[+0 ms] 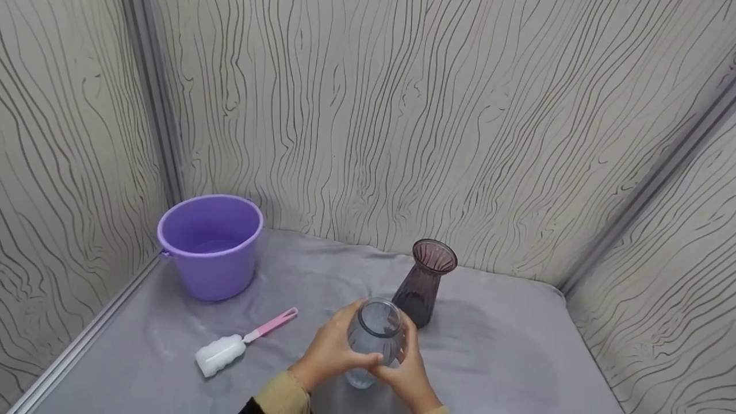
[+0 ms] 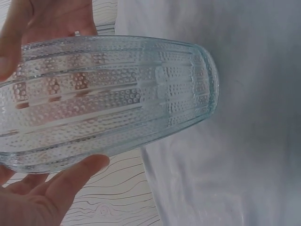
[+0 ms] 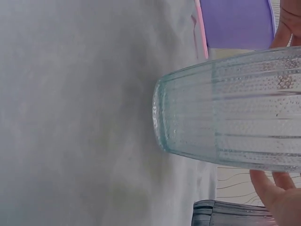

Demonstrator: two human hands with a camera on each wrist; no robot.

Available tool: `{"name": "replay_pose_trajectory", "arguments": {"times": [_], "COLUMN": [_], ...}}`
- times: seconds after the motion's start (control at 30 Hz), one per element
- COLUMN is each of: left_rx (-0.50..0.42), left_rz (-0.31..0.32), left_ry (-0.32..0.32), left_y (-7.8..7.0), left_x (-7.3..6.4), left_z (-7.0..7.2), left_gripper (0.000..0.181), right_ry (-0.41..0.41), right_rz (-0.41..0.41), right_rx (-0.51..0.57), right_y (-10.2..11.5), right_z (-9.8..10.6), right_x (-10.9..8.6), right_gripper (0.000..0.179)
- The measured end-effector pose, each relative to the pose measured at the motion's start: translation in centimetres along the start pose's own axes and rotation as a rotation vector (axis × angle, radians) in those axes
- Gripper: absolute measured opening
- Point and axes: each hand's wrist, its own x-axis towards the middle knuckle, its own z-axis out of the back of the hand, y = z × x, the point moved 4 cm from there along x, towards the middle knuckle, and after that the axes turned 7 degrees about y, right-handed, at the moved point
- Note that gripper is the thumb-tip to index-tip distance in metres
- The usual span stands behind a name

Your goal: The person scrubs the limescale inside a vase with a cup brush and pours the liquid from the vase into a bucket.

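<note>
A clear glass vase (image 1: 376, 319) with ribs and a dotted texture stands upright between both hands, close over the grey cloth. My left hand (image 1: 332, 348) grips its left side, and my right hand (image 1: 409, 368) grips its right side. On the near side the two thumbs almost meet. In the left wrist view, the vase (image 2: 122, 89) shows its thick base, with the lower part free of fingers. The right wrist view has the same vase (image 3: 225, 113) with a faint line across its lower section. Right behind the right hand stands a purple glass vase (image 1: 422, 287) with a flared mouth.
A purple bucket (image 1: 215, 273) stands at the back left. Before it lies a brush with a white sponge head (image 1: 221, 355) and a pink handle (image 1: 273, 323). Grey cloth (image 1: 506, 345) covers the table, and wood-patterned walls (image 1: 345, 115) enclose its back and sides.
</note>
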Motion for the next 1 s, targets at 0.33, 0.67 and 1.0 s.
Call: {"name": "replay_pose_trajectory", "arguments": {"times": [0.33,0.67,1.0], "left_rx": [0.014,-0.077,-0.196], "left_rz": [0.053,0.054,0.070], "left_ry": [0.025,0.015,-0.025], "left_y": [0.1,0.5,1.4], "left_x": [-0.3,-0.2,-0.5], "left_z": [-0.3,-1.0,-1.6], "left_gripper": [0.101,0.099,0.100], "right_ry": [-0.058,-0.124,-0.125], "right_rz": [0.041,0.053,0.048], "right_rx": [0.035,0.063,0.037], "right_y": [-1.4,-2.5,-2.8], "right_z": [-1.3,-1.4,-1.6], "right_x": [0.4,0.6,1.0], "right_gripper": [0.115,0.112,0.111]}}
